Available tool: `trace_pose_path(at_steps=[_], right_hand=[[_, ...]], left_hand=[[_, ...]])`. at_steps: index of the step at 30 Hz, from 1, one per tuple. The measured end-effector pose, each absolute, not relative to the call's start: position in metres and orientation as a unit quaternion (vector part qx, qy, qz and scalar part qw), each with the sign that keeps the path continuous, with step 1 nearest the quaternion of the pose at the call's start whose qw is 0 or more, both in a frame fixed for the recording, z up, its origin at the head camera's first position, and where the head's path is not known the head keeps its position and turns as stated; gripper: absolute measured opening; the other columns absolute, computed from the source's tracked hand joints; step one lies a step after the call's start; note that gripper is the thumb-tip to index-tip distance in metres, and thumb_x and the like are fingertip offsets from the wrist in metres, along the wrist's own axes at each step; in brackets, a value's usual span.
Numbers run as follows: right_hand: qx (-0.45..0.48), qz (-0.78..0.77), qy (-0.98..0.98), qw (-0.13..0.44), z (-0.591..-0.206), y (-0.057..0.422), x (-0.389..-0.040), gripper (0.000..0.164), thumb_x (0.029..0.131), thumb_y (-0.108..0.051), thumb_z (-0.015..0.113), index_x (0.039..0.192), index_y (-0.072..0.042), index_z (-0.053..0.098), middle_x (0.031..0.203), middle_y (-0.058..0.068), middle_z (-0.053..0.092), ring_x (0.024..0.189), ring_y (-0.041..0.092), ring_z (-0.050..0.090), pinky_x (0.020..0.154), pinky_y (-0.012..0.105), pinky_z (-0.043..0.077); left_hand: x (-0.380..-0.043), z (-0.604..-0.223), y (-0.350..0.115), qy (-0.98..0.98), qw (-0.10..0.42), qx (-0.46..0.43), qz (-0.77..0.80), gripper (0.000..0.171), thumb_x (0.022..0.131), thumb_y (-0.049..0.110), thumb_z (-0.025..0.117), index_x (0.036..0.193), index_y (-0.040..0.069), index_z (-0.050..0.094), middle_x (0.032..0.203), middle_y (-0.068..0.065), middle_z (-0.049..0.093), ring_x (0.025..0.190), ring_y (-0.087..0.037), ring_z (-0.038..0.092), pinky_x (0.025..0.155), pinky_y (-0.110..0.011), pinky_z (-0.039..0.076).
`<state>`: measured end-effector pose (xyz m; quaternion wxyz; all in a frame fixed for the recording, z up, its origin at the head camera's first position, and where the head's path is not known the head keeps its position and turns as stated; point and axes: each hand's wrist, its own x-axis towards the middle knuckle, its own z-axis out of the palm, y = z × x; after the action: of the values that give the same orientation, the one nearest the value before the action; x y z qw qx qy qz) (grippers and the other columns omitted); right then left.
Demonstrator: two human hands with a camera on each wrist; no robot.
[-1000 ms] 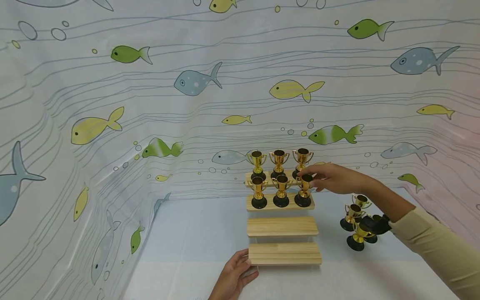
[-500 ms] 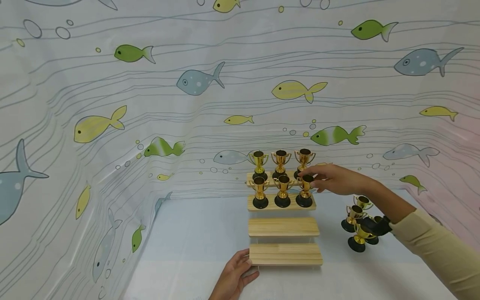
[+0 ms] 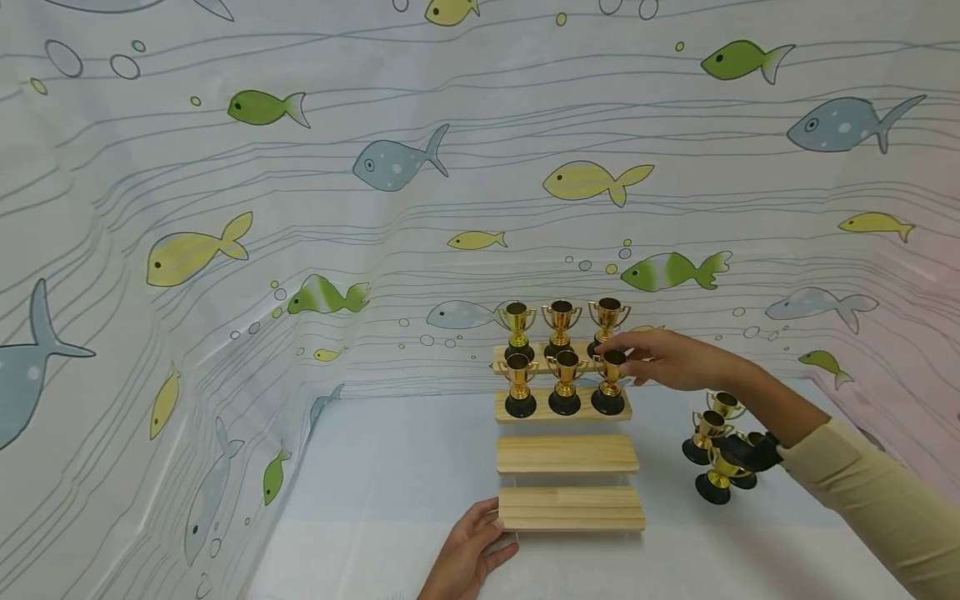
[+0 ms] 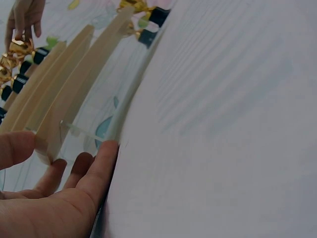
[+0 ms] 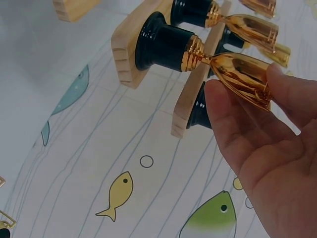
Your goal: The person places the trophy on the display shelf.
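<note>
My right hand (image 3: 667, 358) pinches the cup of a small gold trophy (image 3: 609, 387) between thumb and fingers. This trophy's black base (image 5: 163, 44) sits upright on the right end of the second shelf from the back (image 5: 126, 49). Two more trophies stand to its left on that shelf, and three stand on the rearmost shelf (image 3: 498, 358). My left hand (image 3: 468, 546) holds the left end of the lowest wooden shelf (image 3: 570, 510), thumb at its edge and fingers underneath, as the left wrist view shows. Another bare shelf (image 3: 566, 454) lies just behind it.
Several gold trophies (image 3: 718, 477) are grouped on the table to the right of the rack, partly behind the right wrist's black strap (image 3: 753, 452). Clear supports (image 4: 81, 130) hold the shelves up. A fish-patterned sheet (image 3: 480, 167) forms the back and sides.
The head view has shifted very slightly. Both hands and the trophies keep their places.
</note>
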<state>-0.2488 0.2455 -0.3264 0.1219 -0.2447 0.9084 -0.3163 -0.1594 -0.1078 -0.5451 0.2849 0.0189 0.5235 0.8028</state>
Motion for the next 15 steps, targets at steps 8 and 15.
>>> trace_pose_path(at_steps=[8,15], right_hand=[[-0.244,-0.306,0.913,0.116,-0.3259,0.2476,-0.2468,0.043,0.097,-0.03,0.049,0.138,-0.024,0.042,0.139,0.005,0.045,0.097,0.01,0.063,0.081,0.035,0.054],[-0.251,-0.3,0.915,0.096,-0.3247,0.2521,-0.2447,0.045,0.096,-0.032,0.051,0.139,-0.022,0.042,0.141,0.001,0.044,0.113,0.02,0.057,0.086,0.039,0.053]], left_hand=[[-0.1601,-0.5455,-0.1065,0.526,0.284,0.02,0.801,0.06,0.094,0.026,0.056,0.142,0.003,0.027,0.136,-0.016,0.044,0.118,-0.023,0.052,0.101,-0.042,0.046],[-0.1596,-0.5444,-0.1073,0.53,0.282,0.017,0.8,0.06,0.093,0.027,0.056,0.141,0.003,0.029,0.135,-0.015,0.044,0.117,-0.022,0.053,0.101,-0.042,0.046]])
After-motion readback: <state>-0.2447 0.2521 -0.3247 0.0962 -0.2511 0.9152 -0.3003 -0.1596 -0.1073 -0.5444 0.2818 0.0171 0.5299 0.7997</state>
